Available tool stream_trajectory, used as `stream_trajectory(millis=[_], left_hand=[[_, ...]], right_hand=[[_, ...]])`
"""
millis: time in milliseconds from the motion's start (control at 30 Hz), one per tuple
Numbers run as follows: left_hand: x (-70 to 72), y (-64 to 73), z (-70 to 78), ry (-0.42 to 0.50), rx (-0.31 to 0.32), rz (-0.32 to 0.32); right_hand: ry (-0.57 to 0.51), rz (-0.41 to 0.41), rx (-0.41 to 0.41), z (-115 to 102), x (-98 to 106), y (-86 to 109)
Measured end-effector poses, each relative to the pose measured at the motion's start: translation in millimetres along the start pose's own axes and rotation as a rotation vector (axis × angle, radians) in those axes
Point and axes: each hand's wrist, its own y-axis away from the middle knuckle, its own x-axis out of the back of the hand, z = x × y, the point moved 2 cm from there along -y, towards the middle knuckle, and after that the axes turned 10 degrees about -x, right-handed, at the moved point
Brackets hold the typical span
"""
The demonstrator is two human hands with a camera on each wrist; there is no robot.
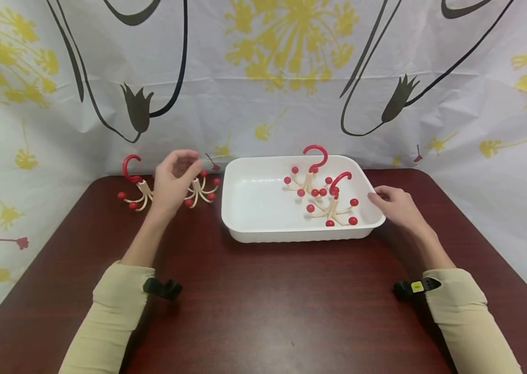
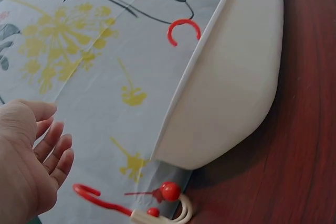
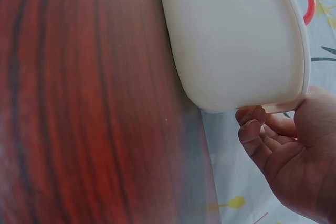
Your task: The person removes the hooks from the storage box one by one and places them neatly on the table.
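My left hand (image 1: pixel 174 179) is raised over the left of the table, its fingers loosely bent and nothing in them. Beside it stands a rotating hook hanger (image 1: pixel 144 192) with a red hook and pale arms tipped with red balls. A second such hanger (image 1: pixel 196 192) is partly hidden by that hand. Two more, a rear hanger (image 1: pixel 308 182) and a front hanger (image 1: pixel 332 205), sit in the right half of a white tray (image 1: pixel 263 236). My right hand (image 3: pixel 294 156) grips the tray's right edge, with the thumb at the rim and the fingers beneath.
The dark red-brown wooden table (image 1: pixel 282 301) carries the tray near its back edge. Behind it hangs a pale flower-patterned cloth (image 1: pixel 263 98). A black strap device sits on each wrist, such as the left strap (image 1: pixel 162 288).
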Motion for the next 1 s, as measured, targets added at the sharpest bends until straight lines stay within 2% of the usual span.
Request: stream_trajectory(millis=[333, 567, 1000], left_hand=[[-34.6, 4.0, 1.4, 0.009, 0.013, -0.083], [-62.7, 7.5, 4.4, -0.023, 0.014, -0.145], [-113.3, 10.8, 8.8, 0.047, 0.015, -0.199]], right_hand=[[0.001, -0.007, -0.007, -1.1, 1.7, 1.6], [0.002, -0.02, -0.016, -1.4, 0.5, 0.4], [-0.005, -0.017, -0.016, -2.0, 0.2, 2.3]])
